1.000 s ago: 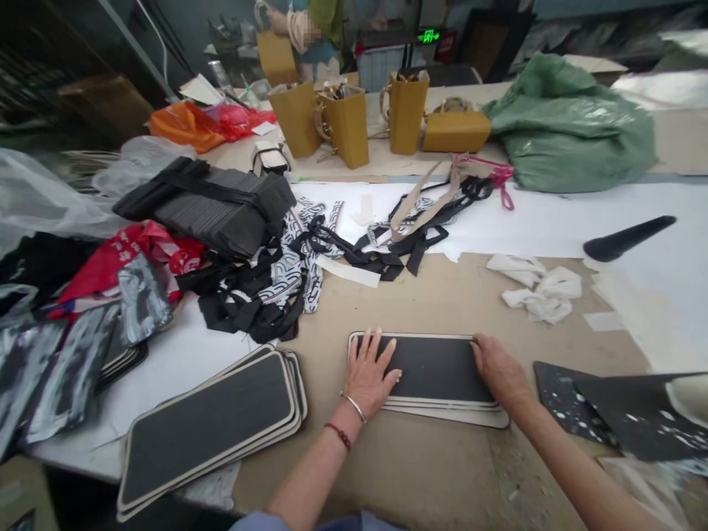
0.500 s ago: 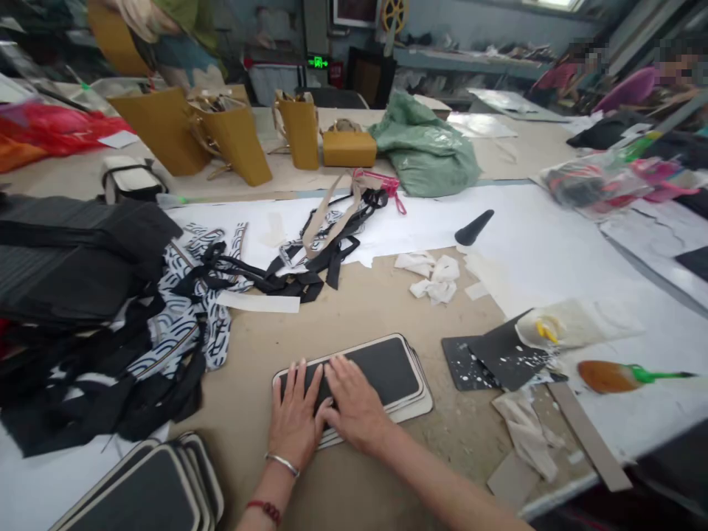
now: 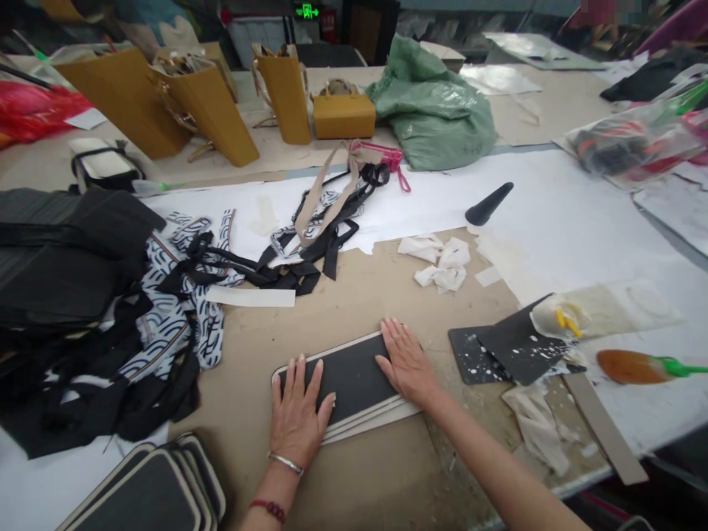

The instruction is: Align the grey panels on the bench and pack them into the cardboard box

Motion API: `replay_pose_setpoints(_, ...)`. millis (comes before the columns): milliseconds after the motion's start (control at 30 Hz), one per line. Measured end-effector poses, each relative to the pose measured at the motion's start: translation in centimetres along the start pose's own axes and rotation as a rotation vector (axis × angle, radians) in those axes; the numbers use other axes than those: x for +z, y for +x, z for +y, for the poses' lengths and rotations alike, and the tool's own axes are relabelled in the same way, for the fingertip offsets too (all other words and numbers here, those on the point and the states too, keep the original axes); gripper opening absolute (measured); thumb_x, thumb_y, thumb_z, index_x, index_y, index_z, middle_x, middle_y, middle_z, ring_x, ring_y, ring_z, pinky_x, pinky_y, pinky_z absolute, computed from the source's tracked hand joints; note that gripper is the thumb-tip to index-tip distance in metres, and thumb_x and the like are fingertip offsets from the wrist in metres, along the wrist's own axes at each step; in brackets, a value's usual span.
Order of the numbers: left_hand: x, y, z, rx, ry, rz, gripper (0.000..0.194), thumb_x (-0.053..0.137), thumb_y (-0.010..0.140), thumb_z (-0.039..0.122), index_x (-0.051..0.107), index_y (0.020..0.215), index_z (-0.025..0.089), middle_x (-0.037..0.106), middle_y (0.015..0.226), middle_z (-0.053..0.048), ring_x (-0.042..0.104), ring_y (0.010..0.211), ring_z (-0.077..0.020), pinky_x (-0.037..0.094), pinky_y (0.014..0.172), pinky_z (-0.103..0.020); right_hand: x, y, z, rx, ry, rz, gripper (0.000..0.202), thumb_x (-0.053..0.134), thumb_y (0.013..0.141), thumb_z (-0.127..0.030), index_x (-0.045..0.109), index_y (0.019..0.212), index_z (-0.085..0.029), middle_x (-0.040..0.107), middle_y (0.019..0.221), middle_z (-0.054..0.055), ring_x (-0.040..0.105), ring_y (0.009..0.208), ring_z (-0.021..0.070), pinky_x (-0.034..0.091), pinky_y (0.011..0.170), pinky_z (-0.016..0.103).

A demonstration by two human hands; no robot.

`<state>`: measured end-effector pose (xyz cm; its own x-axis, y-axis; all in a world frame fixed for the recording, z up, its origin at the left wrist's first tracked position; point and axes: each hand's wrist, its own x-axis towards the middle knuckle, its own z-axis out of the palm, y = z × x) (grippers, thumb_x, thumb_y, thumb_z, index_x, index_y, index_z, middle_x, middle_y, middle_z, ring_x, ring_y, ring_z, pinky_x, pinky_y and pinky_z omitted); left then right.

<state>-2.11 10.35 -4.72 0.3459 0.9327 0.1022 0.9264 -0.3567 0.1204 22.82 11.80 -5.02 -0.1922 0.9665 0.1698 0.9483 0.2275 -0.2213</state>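
A small stack of dark rounded rectangular panels with cream edges (image 3: 354, 372) lies on the brown worktop in front of me. My left hand (image 3: 297, 402) rests flat on the left end of the top panel, its fingers spread. Over the right end lies my right hand (image 3: 409, 361), palm down with the fingers stretched out, covering that corner. Neither hand grips anything. Near the front left edge stands another pile of similar panels (image 3: 141, 490).
Black and patterned straps (image 3: 182, 295) heap up on the left beside a dark folded bag (image 3: 66, 258). To the right are glue-spattered dark boards (image 3: 509, 346), an amber bottle (image 3: 630, 366) and a grey strip (image 3: 605, 428). Mustard bags (image 3: 210, 110) and a green sack (image 3: 434, 110) stand behind.
My right hand has slid right along the top panel, away from my left hand, to the far end. My left hand stays at the left end. The camera view has tilted down slightly.
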Motion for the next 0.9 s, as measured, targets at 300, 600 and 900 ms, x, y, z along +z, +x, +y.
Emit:
replay_pose_setpoints(300, -0.4, -0.3, -0.6, -0.118, -0.37, 0.098, 0.05, 0.033, 0.088, 0.033, 0.031, 0.134, 0.016, 0.031, 0.141, -0.014, 0.023, 0.132, -0.0242, 0.021, 0.108, -0.05, -3.5, -3.3, 5.1, 0.298, -0.137, 0.102, 0.034, 0.03, 0.09, -0.023, 0.054, 0.11, -0.009, 0.059, 0.103, 0.014, 0.05, 0.098, 0.0225, 0.039, 0.087, 0.036)
replay_pose_setpoints(600, -0.7, -3.8, -2.5, -0.694, -0.773, 0.15, 0.04, 0.035, 0.083, 0.02, 0.053, 0.117, 0.011, 0.047, 0.131, -0.013, 0.04, 0.123, -0.0204, 0.03, 0.107, -0.038, -2.0, -4.9, 0.9, 0.263, -0.209, -0.011, 0.028, 0.034, 0.087, -0.02, 0.056, 0.103, -0.012, 0.06, 0.089, 0.012, 0.051, 0.084, 0.0216, 0.038, 0.076, 0.031)
replay_pose_setpoints(900, -3.5, -3.6, -2.4, -0.917, -1.259, 0.374, 0.035, 0.043, 0.082, 0.021, 0.052, 0.116, 0.015, 0.058, 0.119, -0.011, 0.051, 0.112, -0.0173, 0.035, 0.101, -0.032, -1.9, -4.6, 0.4, 0.326, -0.164, -0.03, 0.03, 0.035, 0.083, -0.015, 0.06, 0.099, -0.007, 0.061, 0.083, 0.015, 0.053, 0.082, 0.0248, 0.039, 0.077, 0.035)
